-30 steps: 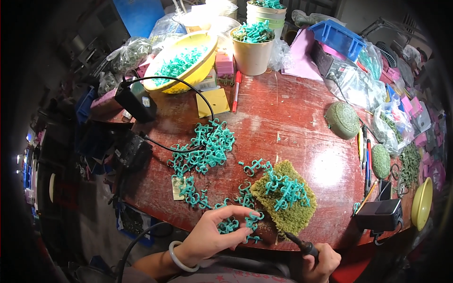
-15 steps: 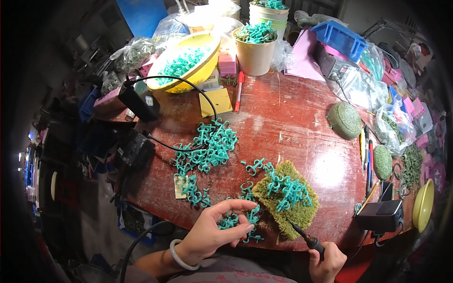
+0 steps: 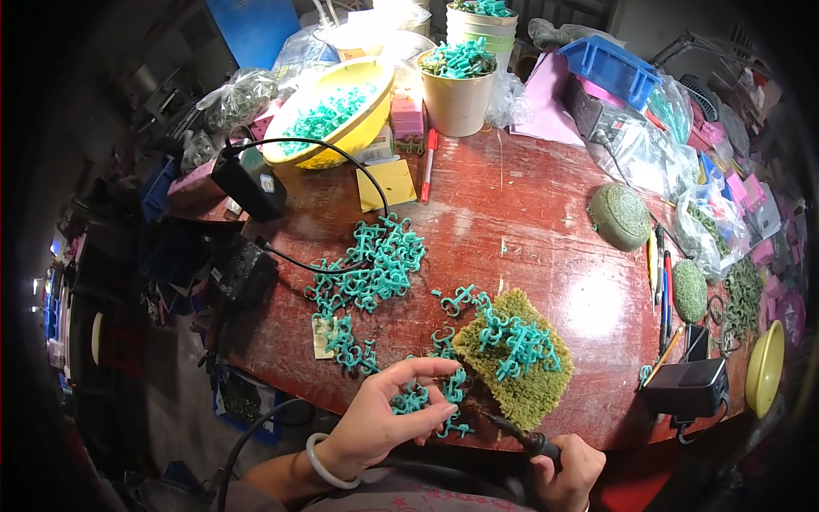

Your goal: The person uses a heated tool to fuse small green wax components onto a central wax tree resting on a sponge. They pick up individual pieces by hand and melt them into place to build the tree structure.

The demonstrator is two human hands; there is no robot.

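Note:
My left hand [image 3: 394, 401], a pale bangle at its wrist, is held over the table's near edge. Its thumb and index finger pinch a small curly teal piece [image 3: 455, 384], partly hidden among others below. In my right hand [image 3: 570, 471] is a soldering iron [image 3: 536, 442] with a dark handle. Its thin tip points left, close to the left fingertips; whether it touches the piece I cannot make out. Right beside the fingers lies a greenish-yellow sponge [image 3: 529, 397] with several teal pieces [image 3: 516, 341] on top.
A larger teal heap [image 3: 375, 264] lies left of centre, crossed by a black cable. Farther back stand a yellow bowl [image 3: 380, 94] and a white bucket [image 3: 458, 104], both holding teal pieces. Pens [image 3: 664, 282], a green round block [image 3: 620, 217] and a black box [image 3: 687, 388] line the right.
The soldering iron has moved left, off the sponge, toward my left fingertips, with my right hand following. My left hand stays almost where it was.

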